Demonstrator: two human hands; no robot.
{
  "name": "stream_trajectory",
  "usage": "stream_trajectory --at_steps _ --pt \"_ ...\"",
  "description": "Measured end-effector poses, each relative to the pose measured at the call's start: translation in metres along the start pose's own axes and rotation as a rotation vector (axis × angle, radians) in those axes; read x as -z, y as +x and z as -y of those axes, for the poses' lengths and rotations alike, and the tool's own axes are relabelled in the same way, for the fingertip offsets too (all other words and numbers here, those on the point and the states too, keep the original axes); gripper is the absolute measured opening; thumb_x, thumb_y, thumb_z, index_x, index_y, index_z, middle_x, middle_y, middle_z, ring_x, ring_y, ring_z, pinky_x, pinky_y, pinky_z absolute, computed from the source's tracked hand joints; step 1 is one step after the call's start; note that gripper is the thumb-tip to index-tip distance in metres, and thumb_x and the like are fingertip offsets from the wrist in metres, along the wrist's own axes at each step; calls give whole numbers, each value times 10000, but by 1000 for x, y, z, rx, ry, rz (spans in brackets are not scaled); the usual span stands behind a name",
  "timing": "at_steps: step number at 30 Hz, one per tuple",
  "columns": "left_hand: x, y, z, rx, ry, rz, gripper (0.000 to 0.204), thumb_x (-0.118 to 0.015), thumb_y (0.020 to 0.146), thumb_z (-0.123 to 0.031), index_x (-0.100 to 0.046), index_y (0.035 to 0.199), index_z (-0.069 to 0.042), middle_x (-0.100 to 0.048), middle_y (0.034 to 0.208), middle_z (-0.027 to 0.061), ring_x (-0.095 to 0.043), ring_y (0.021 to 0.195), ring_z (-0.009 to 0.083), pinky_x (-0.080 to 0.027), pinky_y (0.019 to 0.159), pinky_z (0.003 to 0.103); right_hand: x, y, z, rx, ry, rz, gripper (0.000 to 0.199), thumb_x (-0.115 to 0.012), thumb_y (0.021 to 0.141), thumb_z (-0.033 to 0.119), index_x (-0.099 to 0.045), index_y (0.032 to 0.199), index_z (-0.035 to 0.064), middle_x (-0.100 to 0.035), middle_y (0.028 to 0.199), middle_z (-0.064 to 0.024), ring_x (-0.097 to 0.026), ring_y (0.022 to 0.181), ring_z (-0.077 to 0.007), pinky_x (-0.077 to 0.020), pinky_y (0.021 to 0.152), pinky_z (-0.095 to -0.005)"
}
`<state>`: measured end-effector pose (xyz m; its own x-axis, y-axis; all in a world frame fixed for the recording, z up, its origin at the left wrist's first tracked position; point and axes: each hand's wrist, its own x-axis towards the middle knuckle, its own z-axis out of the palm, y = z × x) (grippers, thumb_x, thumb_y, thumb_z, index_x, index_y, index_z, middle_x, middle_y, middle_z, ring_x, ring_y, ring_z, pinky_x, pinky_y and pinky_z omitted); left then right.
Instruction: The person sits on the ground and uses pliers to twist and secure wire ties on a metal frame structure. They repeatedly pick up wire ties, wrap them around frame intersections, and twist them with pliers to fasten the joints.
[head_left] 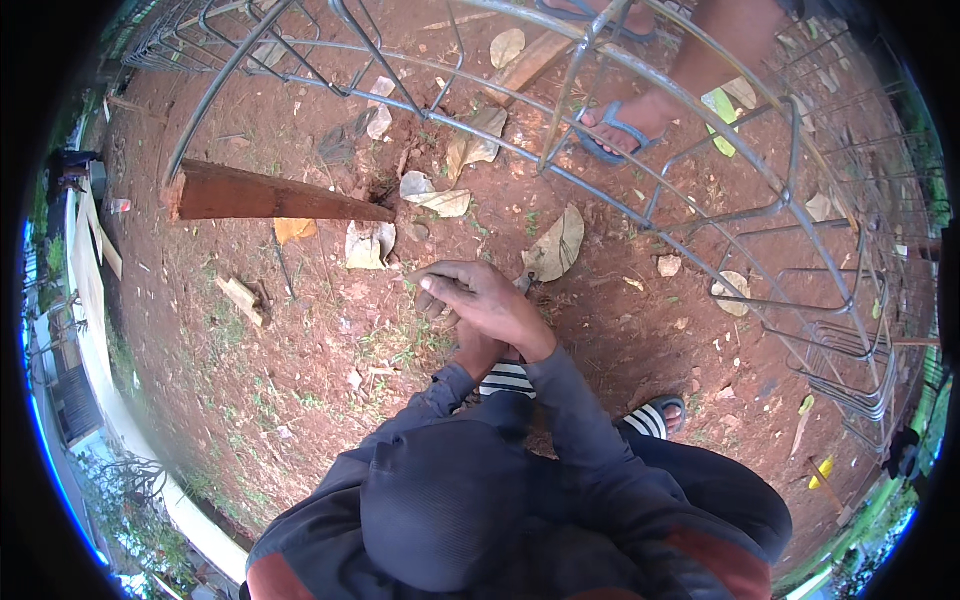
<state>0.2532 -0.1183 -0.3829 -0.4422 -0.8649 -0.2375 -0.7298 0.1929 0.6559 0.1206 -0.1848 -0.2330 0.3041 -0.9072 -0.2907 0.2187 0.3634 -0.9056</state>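
Note:
My right hand (492,300) lies across my left hand (478,348), in front of my knees and above the soil. Its thumb and fingers are bent inward; what they close on, if anything, is hidden. Most of my left hand is covered by the right, and its fingers cannot be clearly told apart. A small dark metal piece (524,283) shows just beyond the right hand's edge; whether a hand holds it is unclear. A curved dry leaf (556,245) is close to it. Left of the hands, a reddish wooden post (270,193) leans out of the ground.
A long cage of bent steel bars (600,190) arches across the far side and down the right. Beyond its near bars is another person's sandalled foot (622,130). A board (535,68), a wood scrap (242,300) and dry leaves lie on the red soil.

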Motion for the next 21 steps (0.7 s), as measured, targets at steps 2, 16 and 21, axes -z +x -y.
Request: stream_trajectory --at_steps 2,16,21 --pt "-2 2 1 -33 -45 -37 325 -672 933 -269 -687 1145 -24 -707 1008 160 -689 938 321 -549 825 448 -5 -1 5 52 -67 12 326 -597 1032 245 -706 1205 -9 -767 976 -116 -722 836 -194 -569 747 -332" --pt "140 86 -52 194 -1455 462 355 -576 1056 -218 -588 1249 80 -704 1145 221 -748 972 301 -667 773 439 63 -58 33 -29 -588 -378 406 -705 940 330 -684 1223 41 -730 1150 -195 -718 1054 -340 -553 873 -406" --pt "123 120 -43 204 -1608 773 436 -562 1053 -250 -508 1305 101 -654 1226 330 -719 1064 432 -673 727 548 67 -67 55 -205 -380 -319 452 -734 925 344 -674 1233 19 -738 1104 -187 -728 992 -307 -549 855 -397"
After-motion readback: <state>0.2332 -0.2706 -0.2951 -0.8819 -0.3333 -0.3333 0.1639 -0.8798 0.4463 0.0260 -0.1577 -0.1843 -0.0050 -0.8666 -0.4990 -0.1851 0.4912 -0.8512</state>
